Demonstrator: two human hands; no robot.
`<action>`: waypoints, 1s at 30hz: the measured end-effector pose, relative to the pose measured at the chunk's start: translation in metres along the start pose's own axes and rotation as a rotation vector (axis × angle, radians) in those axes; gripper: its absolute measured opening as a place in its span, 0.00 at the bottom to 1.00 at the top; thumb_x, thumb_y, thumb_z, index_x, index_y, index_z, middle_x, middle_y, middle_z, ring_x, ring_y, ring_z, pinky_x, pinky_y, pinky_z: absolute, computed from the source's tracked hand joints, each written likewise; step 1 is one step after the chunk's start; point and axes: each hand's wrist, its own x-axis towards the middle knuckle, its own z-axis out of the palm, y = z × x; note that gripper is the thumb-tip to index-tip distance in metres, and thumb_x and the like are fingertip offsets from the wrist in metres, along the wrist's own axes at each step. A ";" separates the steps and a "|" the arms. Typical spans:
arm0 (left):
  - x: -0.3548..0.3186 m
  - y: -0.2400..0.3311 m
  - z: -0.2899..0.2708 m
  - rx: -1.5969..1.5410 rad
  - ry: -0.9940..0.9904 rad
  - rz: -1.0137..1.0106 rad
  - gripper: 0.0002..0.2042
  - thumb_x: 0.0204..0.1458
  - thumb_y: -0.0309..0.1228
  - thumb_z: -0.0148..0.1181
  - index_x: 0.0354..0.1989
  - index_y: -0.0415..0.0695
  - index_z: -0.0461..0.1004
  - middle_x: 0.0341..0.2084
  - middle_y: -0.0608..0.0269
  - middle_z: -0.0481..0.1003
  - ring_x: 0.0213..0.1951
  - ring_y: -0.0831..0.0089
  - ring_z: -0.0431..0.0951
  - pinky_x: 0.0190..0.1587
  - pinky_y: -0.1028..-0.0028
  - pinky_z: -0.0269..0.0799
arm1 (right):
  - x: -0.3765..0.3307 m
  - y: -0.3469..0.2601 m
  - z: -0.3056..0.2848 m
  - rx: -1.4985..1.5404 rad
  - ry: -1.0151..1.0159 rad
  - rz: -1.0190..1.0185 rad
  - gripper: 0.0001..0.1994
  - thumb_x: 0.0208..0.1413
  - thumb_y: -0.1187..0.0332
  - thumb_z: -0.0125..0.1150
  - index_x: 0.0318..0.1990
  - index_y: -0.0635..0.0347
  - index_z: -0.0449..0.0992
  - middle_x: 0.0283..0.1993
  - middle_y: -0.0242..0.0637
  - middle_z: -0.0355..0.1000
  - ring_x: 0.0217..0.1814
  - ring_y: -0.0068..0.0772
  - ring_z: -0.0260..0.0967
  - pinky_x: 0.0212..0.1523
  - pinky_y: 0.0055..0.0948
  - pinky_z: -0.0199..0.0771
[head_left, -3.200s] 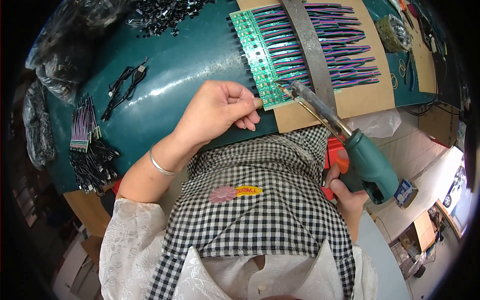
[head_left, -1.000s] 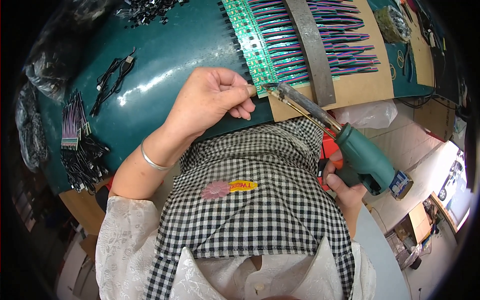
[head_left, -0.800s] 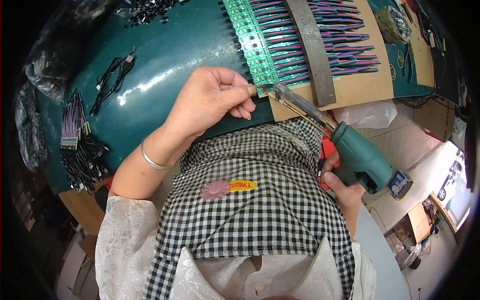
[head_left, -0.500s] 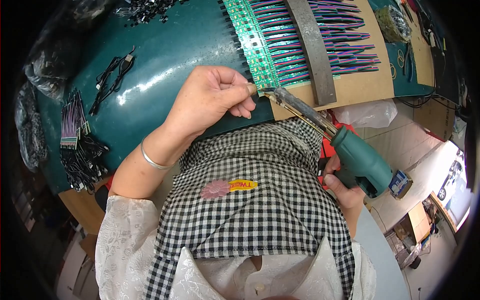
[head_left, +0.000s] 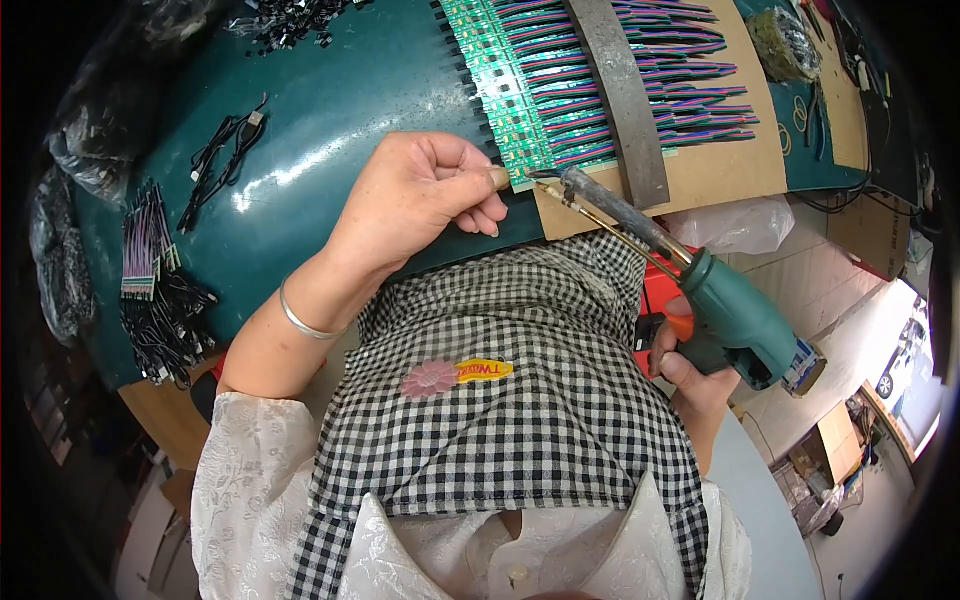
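My left hand (head_left: 420,190) is closed in a pinch by the near corner of a green circuit board panel (head_left: 497,90). What the fingertips hold is too small to make out. In my right hand (head_left: 697,378) is a green soldering gun (head_left: 745,315) with an orange trigger, its fingers wrapped round the handle. The gun's tip lies close to the panel's near edge, just right of my left thumb; whether it touches cannot be seen. Rows of multicoloured wires (head_left: 575,95) run rightward from the panel, and small black connectors line its left edge.
A heavy metal bar (head_left: 622,100) lies across the wires, on brown cardboard (head_left: 715,180). Left on the green mat (head_left: 310,110) are a black USB cable (head_left: 225,155) and a bundle of wired boards (head_left: 155,280). Black parts (head_left: 295,20) are heaped at the back; pliers (head_left: 818,125) lie at right.
The soldering gun has shifted a little to the right, its tip slightly farther from my left fingertips, and its orange trigger now shows. My left hand has stayed nearly still.
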 end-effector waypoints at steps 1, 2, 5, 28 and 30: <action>0.000 0.000 0.000 -0.005 -0.002 0.000 0.07 0.48 0.27 0.56 0.26 0.33 0.72 0.19 0.59 0.75 0.21 0.78 0.74 0.25 0.83 0.71 | 0.000 0.000 0.000 0.000 -0.002 0.000 0.25 0.37 0.77 0.66 0.48 0.70 0.68 0.33 0.35 0.69 0.31 0.23 0.63 0.32 0.20 0.65; -0.001 0.000 -0.001 -0.005 0.000 0.000 0.07 0.48 0.27 0.56 0.26 0.33 0.72 0.19 0.59 0.75 0.21 0.78 0.74 0.25 0.83 0.71 | 0.000 0.000 -0.001 -0.002 -0.014 0.012 0.25 0.37 0.77 0.66 0.48 0.70 0.68 0.34 0.35 0.69 0.31 0.23 0.63 0.32 0.20 0.65; 0.000 0.000 -0.002 -0.005 -0.003 0.002 0.07 0.48 0.27 0.56 0.26 0.33 0.72 0.19 0.59 0.75 0.21 0.78 0.74 0.25 0.83 0.70 | 0.003 0.002 -0.001 -0.028 -0.026 0.011 0.25 0.37 0.77 0.66 0.48 0.69 0.68 0.35 0.35 0.69 0.31 0.23 0.63 0.33 0.20 0.66; 0.006 -0.001 -0.012 0.006 0.030 -0.023 0.06 0.50 0.26 0.54 0.25 0.37 0.72 0.18 0.61 0.74 0.19 0.78 0.74 0.23 0.83 0.69 | 0.094 -0.052 -0.055 0.405 0.150 -0.655 0.25 0.45 0.72 0.54 0.52 0.73 0.57 0.22 0.38 0.60 0.17 0.26 0.59 0.15 0.22 0.64; 0.007 0.001 -0.014 0.004 0.045 -0.042 0.06 0.50 0.27 0.54 0.25 0.37 0.72 0.18 0.61 0.74 0.19 0.78 0.74 0.23 0.82 0.69 | 0.118 -0.058 -0.063 0.541 0.101 -0.678 0.23 0.46 0.74 0.53 0.50 0.73 0.59 0.22 0.37 0.61 0.17 0.25 0.59 0.17 0.22 0.64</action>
